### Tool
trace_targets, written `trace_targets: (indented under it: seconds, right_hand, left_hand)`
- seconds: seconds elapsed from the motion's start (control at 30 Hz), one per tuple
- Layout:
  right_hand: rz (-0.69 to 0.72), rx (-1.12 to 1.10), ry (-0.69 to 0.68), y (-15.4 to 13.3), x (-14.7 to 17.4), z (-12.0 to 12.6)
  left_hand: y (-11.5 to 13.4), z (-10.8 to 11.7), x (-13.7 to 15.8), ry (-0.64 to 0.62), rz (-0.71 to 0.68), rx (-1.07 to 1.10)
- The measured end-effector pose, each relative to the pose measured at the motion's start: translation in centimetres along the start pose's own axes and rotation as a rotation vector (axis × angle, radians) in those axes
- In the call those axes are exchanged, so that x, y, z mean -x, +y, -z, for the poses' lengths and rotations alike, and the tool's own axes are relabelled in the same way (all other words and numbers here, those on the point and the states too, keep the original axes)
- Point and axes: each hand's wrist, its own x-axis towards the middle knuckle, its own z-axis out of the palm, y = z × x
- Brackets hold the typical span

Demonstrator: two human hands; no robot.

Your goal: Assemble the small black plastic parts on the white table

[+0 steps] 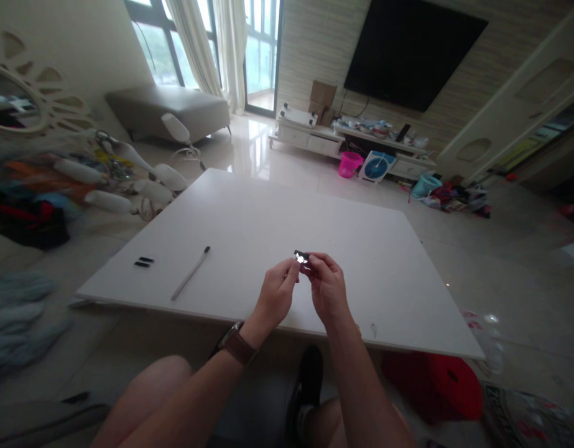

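Both hands meet above the near middle of the white table (pixel 277 218). Between their fingertips is a small black piece with a bright, shiny face (pixel 301 257); its kind is too small to make out. My left hand (pixel 276 291) pinches it from the left, thumb on top. From the right, my right hand (pixel 328 283) grips the same piece with thumb and fingers, partly hiding it. To the left on the table lies a thin grey stick with a black tip (pixel 191 272). Farther left, two short black pieces (pixel 144 262) lie side by side.
A small clear object (pixel 374 330) lies near the table's front right edge. A lamp with several white shades (pixel 149 186) stands by the left edge. A red stool-like object (pixel 436 386) is below the right front corner. Beyond are a pink basket (pixel 349 164) and a fan (pixel 377 166).
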Motion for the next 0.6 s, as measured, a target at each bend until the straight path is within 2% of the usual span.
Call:
trace_targets:
  seconds: [0.2, 0.6]
  right_hand:
    - [-0.017, -0.023, -0.037, -0.02, 0.08, -0.07]
    - [-0.026, 0.005, -0.029, -0.04, 0.01, 0.0]
  left_hand:
    - [0.11, 0.05, 0.14, -0.003, 0.02, 0.012]
    - [0.2, 0.11, 0.09, -0.009, -0.003, -0.038]
